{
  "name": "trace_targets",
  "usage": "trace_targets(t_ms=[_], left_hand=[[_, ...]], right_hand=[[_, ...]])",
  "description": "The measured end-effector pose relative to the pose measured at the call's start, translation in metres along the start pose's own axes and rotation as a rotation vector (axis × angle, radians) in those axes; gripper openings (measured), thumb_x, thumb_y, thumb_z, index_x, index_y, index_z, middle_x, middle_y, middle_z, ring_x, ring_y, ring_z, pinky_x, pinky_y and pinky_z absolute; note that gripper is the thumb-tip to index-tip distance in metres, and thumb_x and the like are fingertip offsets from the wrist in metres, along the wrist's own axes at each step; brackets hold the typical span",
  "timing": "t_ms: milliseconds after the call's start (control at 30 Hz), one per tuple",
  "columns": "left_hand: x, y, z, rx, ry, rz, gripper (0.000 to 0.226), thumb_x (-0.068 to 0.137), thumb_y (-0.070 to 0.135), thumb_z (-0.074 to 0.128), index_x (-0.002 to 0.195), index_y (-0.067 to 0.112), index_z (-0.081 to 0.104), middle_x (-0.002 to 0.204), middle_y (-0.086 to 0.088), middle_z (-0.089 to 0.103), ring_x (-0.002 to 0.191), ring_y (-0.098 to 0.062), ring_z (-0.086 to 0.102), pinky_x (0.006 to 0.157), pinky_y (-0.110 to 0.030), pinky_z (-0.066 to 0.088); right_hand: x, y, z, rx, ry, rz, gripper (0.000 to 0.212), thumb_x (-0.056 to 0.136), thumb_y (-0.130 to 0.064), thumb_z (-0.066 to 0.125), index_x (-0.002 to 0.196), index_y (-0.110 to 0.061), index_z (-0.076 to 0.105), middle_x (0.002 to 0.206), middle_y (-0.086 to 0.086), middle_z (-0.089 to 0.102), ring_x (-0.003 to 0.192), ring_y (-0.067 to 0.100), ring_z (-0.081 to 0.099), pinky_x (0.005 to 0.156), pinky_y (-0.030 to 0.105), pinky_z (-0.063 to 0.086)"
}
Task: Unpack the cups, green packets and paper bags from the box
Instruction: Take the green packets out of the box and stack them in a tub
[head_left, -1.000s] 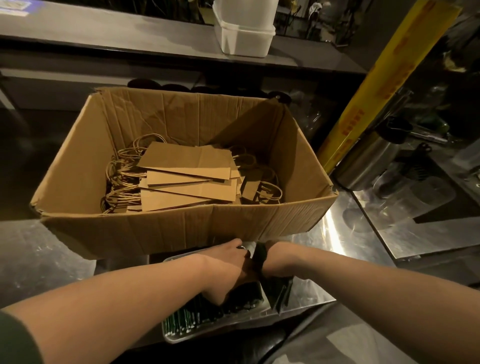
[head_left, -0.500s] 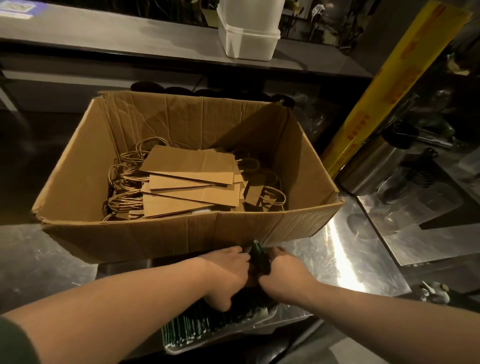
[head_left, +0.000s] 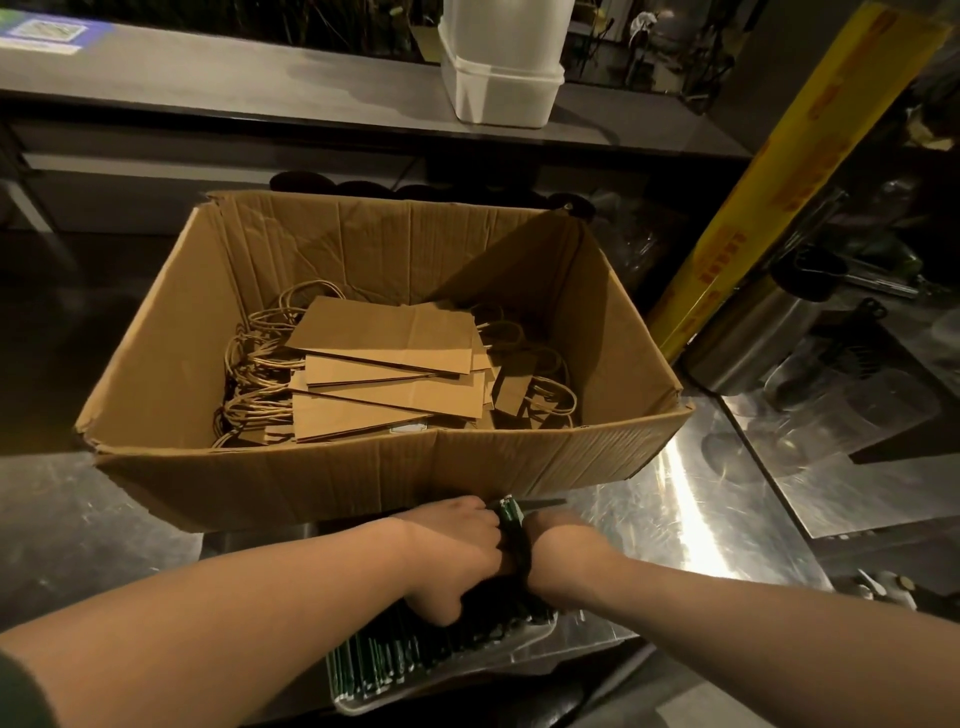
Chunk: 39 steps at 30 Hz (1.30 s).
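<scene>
Two bare hands are pictured at work in front of an opened cardboard box (head_left: 363, 478), which is set on a steel counter (head_left: 93, 525). Inside the box, flat brown paper bags (head_left: 395, 358) are stacked in a loose, fanned pile, with their twisted cord handles bunched toward the left wall and spilling out at the right. Below the box's near wall, the left hand (head_left: 457, 551) is curled round a dark bundle of green packets (head_left: 511, 512). The bundle is held upright between both hands, just above a clear plastic tray (head_left: 524, 647). Further packets (head_left: 384, 670) are filed on edge in the tray's near-left part. Farther back, beyond the box, a white tub (head_left: 504, 83) is stood on a dark shelf. The right hand (head_left: 563, 548) is pressed against the bundle's other side. Its fingers are hidden behind the bundle, so it cannot be told whether they are closed on it. At far right, a long yellow roll (head_left: 779, 171) is leant across the scene above a steel jug (head_left: 753, 332).
</scene>
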<state>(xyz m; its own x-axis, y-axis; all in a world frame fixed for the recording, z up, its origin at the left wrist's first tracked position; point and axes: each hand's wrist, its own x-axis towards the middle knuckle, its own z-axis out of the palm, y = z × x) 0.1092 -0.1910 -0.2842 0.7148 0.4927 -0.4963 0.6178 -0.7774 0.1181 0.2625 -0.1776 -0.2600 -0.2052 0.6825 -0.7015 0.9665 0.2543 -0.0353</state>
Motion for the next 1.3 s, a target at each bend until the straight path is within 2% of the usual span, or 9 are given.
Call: trace_targets(t_ms=[133, 267, 333, 467, 567, 767, 1000, 1100, 1300], left_hand=[[-0.007, -0.001, -0.004, -0.068, 0.064, -0.010, 0.022, 0.087, 0.028, 0.070, 0.104, 0.013, 0.068, 0.102, -0.004, 0.063, 0.105, -0.023, 0.055, 0.111, -0.046, 0.041], [-0.009, 0.002, -0.010, -0.163, 0.240, -0.071, 0.047, 0.095, 0.016, 0.061, 0.141, 0.011, 0.053, 0.146, -0.009, 0.052, 0.141, -0.025, 0.040, 0.123, -0.043, 0.030], [-0.007, 0.004, -0.012, -0.142, 0.183, -0.096, 0.054, 0.096, 0.017, 0.059, 0.148, 0.010, 0.047, 0.157, -0.010, 0.041, 0.153, -0.026, 0.025, 0.127, -0.044, 0.020], [0.001, 0.003, -0.005, -0.057, -0.039, -0.147, 0.047, 0.097, 0.033, 0.055, 0.138, 0.009, 0.058, 0.154, -0.016, 0.042, 0.149, -0.033, 0.030, 0.119, -0.052, 0.033], [0.004, 0.003, -0.003, -0.065, -0.131, -0.154, 0.056, 0.099, 0.038, 0.052, 0.144, 0.005, 0.051, 0.164, -0.018, 0.027, 0.157, -0.031, 0.011, 0.126, -0.052, 0.020], [0.004, 0.008, -0.013, -0.026, -0.014, -0.127, 0.056, 0.098, 0.025, 0.057, 0.150, 0.007, 0.044, 0.163, -0.014, 0.029, 0.154, -0.029, 0.020, 0.127, -0.048, 0.017], [-0.002, 0.009, -0.009, -0.049, -0.188, -0.091, 0.064, 0.101, 0.037, 0.050, 0.152, 0.000, 0.038, 0.166, -0.018, 0.022, 0.158, -0.026, 0.003, 0.128, -0.047, -0.001], [-0.007, 0.010, -0.012, -0.162, -0.059, -0.132, 0.057, 0.102, 0.031, 0.049, 0.153, 0.009, 0.039, 0.165, -0.012, 0.026, 0.156, -0.025, 0.013, 0.129, -0.047, 0.010], [-0.047, 0.009, 0.008, -0.415, 0.384, -0.370, 0.036, 0.102, 0.025, 0.049, 0.137, 0.029, 0.054, 0.132, 0.012, 0.055, 0.126, -0.010, 0.046, 0.112, -0.036, 0.042]], right_hand=[[-0.003, 0.006, -0.013, -0.071, -0.011, -0.050, 0.030, 0.099, -0.020, 0.064, 0.126, -0.006, 0.062, 0.116, 0.011, 0.071, 0.105, 0.023, 0.070, 0.089, 0.031, 0.057], [0.002, 0.013, -0.016, -0.057, -0.020, -0.035, 0.029, 0.096, -0.014, 0.069, 0.123, -0.005, 0.065, 0.116, 0.011, 0.073, 0.106, 0.025, 0.072, 0.072, 0.026, 0.055], [0.009, 0.012, -0.012, -0.054, -0.040, -0.005, 0.034, 0.092, -0.012, 0.073, 0.124, -0.006, 0.064, 0.119, 0.010, 0.073, 0.108, 0.024, 0.071, 0.082, 0.028, 0.056], [0.019, 0.012, -0.008, 0.012, -0.091, 0.051, 0.020, 0.098, -0.020, 0.066, 0.114, -0.008, 0.067, 0.104, 0.009, 0.078, 0.088, 0.017, 0.076, 0.086, 0.030, 0.062], [0.018, 0.016, -0.009, 0.003, -0.077, 0.033, 0.024, 0.096, -0.016, 0.069, 0.119, -0.010, 0.066, 0.112, 0.009, 0.075, 0.101, 0.021, 0.074, 0.087, 0.030, 0.060], [0.016, 0.019, -0.011, -0.035, -0.215, -0.008, 0.030, 0.094, -0.028, 0.072, 0.113, -0.005, 0.070, 0.103, 0.011, 0.077, 0.075, 0.019, 0.070, 0.082, 0.035, 0.063], [0.014, 0.012, -0.007, -0.067, -0.188, -0.034, 0.034, 0.095, -0.030, 0.071, 0.118, -0.006, 0.068, 0.101, 0.011, 0.074, 0.082, 0.019, 0.068, 0.084, 0.033, 0.060], [0.015, 0.017, -0.010, -0.072, -0.169, -0.042, 0.036, 0.094, -0.032, 0.072, 0.121, -0.009, 0.065, 0.110, 0.010, 0.075, 0.096, 0.022, 0.072, 0.081, 0.031, 0.056], [0.024, 0.028, -0.012, 0.547, -0.099, 0.003, 0.044, 0.097, -0.021, 0.069, 0.136, -0.020, 0.049, 0.118, 0.007, 0.066, 0.081, 0.017, 0.073, 0.069, 0.028, 0.063]])
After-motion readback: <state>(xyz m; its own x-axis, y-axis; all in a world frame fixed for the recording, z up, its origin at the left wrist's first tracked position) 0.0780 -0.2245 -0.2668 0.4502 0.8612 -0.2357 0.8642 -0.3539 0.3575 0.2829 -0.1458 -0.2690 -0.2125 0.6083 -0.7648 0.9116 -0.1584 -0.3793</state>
